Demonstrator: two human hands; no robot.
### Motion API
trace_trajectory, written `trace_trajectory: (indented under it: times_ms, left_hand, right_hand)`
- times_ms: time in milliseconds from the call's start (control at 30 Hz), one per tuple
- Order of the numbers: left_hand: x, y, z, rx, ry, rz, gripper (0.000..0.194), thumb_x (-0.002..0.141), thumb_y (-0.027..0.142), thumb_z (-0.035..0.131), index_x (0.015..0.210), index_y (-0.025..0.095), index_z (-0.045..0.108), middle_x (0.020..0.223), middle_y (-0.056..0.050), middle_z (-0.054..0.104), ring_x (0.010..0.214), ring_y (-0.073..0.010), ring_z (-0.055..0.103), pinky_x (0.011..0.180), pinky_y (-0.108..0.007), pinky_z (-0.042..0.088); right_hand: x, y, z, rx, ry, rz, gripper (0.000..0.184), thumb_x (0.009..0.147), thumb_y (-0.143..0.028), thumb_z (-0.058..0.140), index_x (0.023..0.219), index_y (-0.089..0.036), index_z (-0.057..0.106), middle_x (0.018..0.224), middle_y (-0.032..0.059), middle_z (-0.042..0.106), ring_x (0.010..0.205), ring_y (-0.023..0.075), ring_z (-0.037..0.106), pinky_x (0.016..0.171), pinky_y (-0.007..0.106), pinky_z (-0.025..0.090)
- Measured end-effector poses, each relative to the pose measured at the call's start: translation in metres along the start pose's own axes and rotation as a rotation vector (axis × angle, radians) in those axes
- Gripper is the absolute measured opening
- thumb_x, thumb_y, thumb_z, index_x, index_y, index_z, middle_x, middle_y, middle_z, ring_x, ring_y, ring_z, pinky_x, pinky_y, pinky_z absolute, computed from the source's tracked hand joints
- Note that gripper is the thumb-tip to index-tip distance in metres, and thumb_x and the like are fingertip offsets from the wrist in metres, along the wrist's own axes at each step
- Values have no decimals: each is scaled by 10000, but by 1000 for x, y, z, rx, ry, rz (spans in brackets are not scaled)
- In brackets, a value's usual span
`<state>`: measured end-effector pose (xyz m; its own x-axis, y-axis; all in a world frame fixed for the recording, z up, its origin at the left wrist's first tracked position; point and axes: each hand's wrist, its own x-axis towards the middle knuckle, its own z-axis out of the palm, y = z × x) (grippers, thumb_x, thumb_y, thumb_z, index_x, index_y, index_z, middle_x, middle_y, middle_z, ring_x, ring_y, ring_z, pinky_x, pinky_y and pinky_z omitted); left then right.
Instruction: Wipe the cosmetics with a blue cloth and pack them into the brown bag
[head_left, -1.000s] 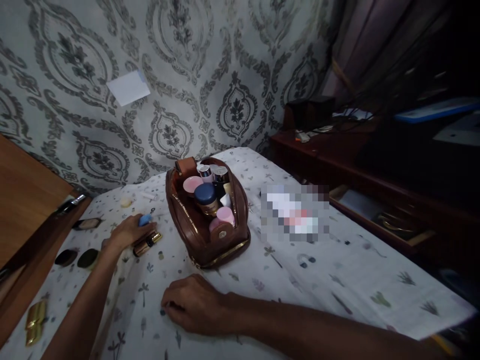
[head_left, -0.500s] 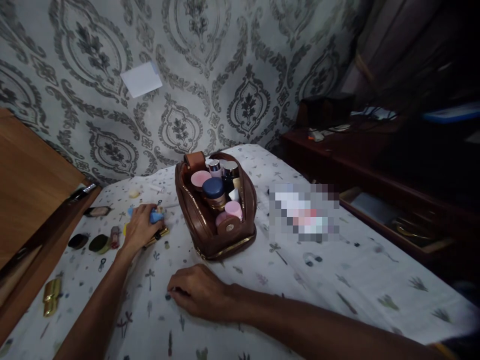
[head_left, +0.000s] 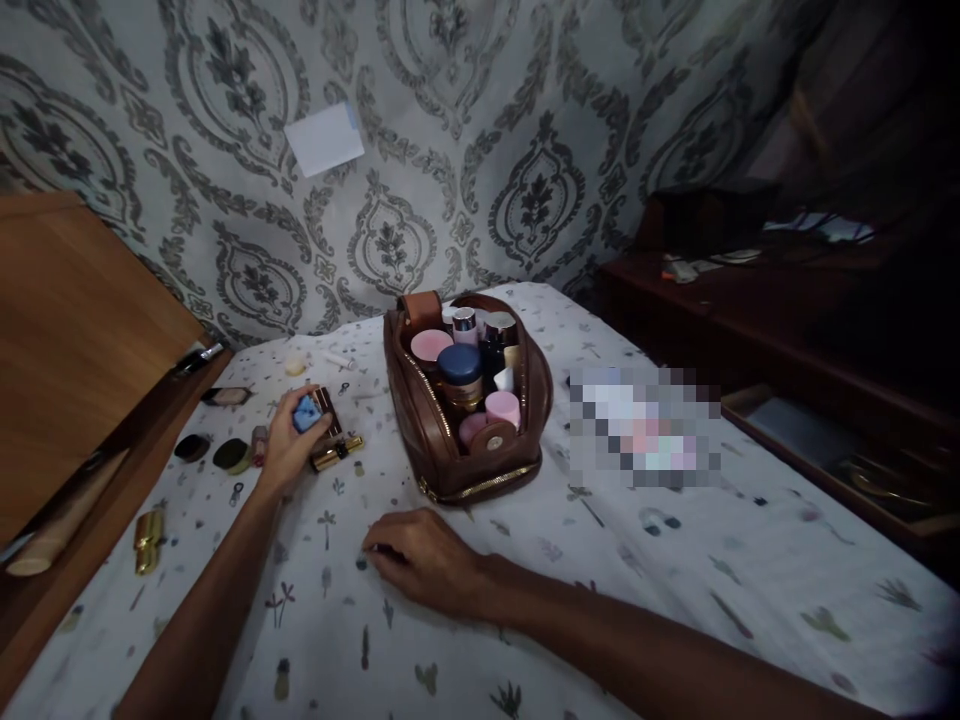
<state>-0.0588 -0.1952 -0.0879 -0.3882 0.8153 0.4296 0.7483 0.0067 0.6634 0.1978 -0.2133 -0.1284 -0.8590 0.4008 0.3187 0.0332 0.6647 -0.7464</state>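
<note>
My left hand (head_left: 289, 440) is closed around a small light-blue object (head_left: 307, 412) whose kind I cannot make out. Just beyond its fingertips is a dark, gold-striped flat case (head_left: 327, 408); whether the fingers touch it I cannot tell. A black and gold tube, like a lipstick (head_left: 337, 453), lies beside the thumb. My right hand (head_left: 427, 562) rests on the printed sheet with curled fingers and nothing visible in them. In front of it stands an open brown toiletry bag (head_left: 472, 470), holding a blue-lidded jar (head_left: 459, 370), pink-lidded jars (head_left: 502, 408) and silver-capped bottles (head_left: 465, 322).
To the left lie two round dark-lidded pots (head_left: 232, 456), a small pinkish bottle (head_left: 259, 446), a flat dark case (head_left: 226, 396) and a gold tube (head_left: 148, 542). A blurred-out item (head_left: 641, 420) lies right of the bag. A wooden board (head_left: 90, 350) borders the left side.
My left hand has turned, showing the blue object in its grasp and uncovering the striped case and the tube. The whole view has shifted, while my right hand stays resting on the sheet.
</note>
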Motion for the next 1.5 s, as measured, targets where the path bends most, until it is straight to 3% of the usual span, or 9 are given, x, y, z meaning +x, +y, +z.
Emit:
trace_trajectory:
  times_ms: [200, 433, 667, 867, 1067, 1200, 1267, 1433, 1500]
  left_hand:
    - [-11, 15, -7, -189, 23, -67, 538, 735, 448, 679, 1190, 177, 581, 1131, -76, 643, 1053, -259, 634, 942, -384, 507]
    - [-52, 55, -6, -151, 13, 101, 438, 811, 407, 679, 1194, 210, 601, 1177, -74, 614, 1147, -262, 581, 1022, -400, 460]
    - [-91, 64, 8, -231, -19, 170, 313, 968, 368, 499, 1244, 232, 556, 1258, -94, 580, 1222, -233, 546, 1066, -390, 437]
    - [-92, 50, 10, -221, -62, 120, 349, 998, 370, 417, 1288, 206, 522, 1223, -111, 605, 1132, -229, 597, 989, -376, 486]
    - [-70, 30, 8, -128, 30, 176, 325, 975, 380, 419, 1198, 193, 565, 1175, -105, 606, 1131, -245, 583, 1011, -405, 467]
    - [-72, 41, -3, -156, 71, 111, 357, 984, 402, 436, 1263, 210, 551, 1229, -98, 621, 1127, -241, 602, 986, -378, 477]
    - [-76, 55, -10, -149, 47, 190, 389, 988, 397, 448, 1323, 215, 528, 1284, -105, 616, 1150, -241, 602, 996, -370, 474]
    - [-79, 77, -14, -90, -231, 578, 331, 994, 299, 446, 1268, 201, 604, 1209, -101, 687, 1128, -226, 637, 971, -330, 489]
    - [-79, 76, -10, -99, -209, 633, 300, 993, 262, 445, 1215, 188, 633, 1148, -98, 709, 1082, -217, 655, 948, -318, 495]
  right_hand:
    - [4, -3, -4, 186, 52, 190, 227, 823, -119, 611, 1011, -150, 735, 807, 30, 726, 697, 135, 636, 693, 234, 486]
    - [20, -10, -9, 304, 136, 280, 589, 857, -273, 652, 1394, -158, 438, 1160, 96, 627, 788, 139, 619, 762, 302, 516]
    - [34, -16, 0, 256, 320, 299, 108, 911, -310, 521, 936, -215, 476, 720, -45, 515, 638, 125, 509, 605, 239, 417]
    - [25, -7, 9, 245, 371, 332, 233, 911, -391, 519, 791, -233, 397, 656, -51, 496, 585, 122, 494, 558, 242, 386]
    - [23, -7, 12, 349, 327, 383, 257, 918, -428, 517, 808, -237, 384, 656, -45, 545, 556, 133, 554, 541, 249, 405]
    - [22, -10, 10, 275, 320, 326, 179, 915, -347, 510, 825, -229, 409, 667, -49, 495, 582, 128, 508, 570, 246, 383]
    - [21, -11, 8, 210, 326, 253, 94, 883, -251, 504, 833, -222, 430, 693, -44, 470, 617, 129, 474, 598, 247, 370]
    - [20, -10, 8, 101, 345, 89, 133, 805, -136, 491, 786, -225, 394, 750, -26, 446, 663, 136, 435, 636, 257, 365]
    - [20, -8, 8, 104, 350, 82, 164, 808, -138, 509, 770, -229, 378, 731, -31, 436, 652, 136, 426, 623, 255, 361]
